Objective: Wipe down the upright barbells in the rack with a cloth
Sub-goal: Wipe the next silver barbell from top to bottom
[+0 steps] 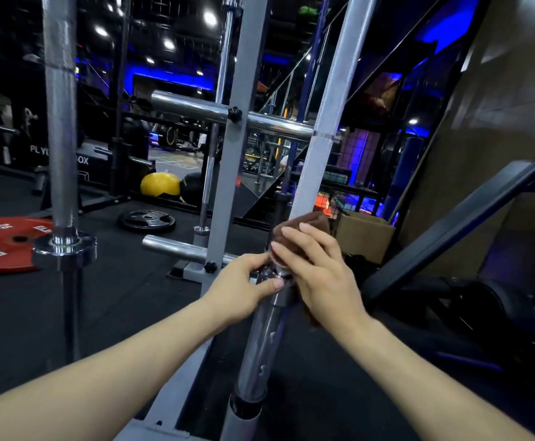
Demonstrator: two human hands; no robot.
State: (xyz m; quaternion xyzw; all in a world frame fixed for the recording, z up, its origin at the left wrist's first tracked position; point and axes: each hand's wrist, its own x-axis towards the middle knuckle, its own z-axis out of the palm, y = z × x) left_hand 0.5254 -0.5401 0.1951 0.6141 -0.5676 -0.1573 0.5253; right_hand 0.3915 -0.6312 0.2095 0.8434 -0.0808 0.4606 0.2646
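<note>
Right hand [318, 268] wraps a brown cloth [304, 232] around the leaning barbell [323, 135], fingers curled over the fabric just at the collar where shaft meets sleeve. I read that grip as set for rubbing the shoulder of the collar, where grime would likely collect. Left hand [244, 286] sits on the other side of the same joint, thumb and fingers pinching the collar; my guess is it steadies the bar so it does not turn or rock in its holder under the wiping. The barbell stands tilted in the rack's tube [240, 421] at bottom centre, its shaft running up and right past the grey upright post [237, 148]. Shaft looks pale, matte and knurled with a ring mark partway up; sleeve below the hands is darker chrome with spots or scuffs on it. A second barbell [61, 122] stands upright to the left, well apart, collar bright and reflective, no cloth on it. Red plate [2, 243] lies on the floor behind it.
</note>
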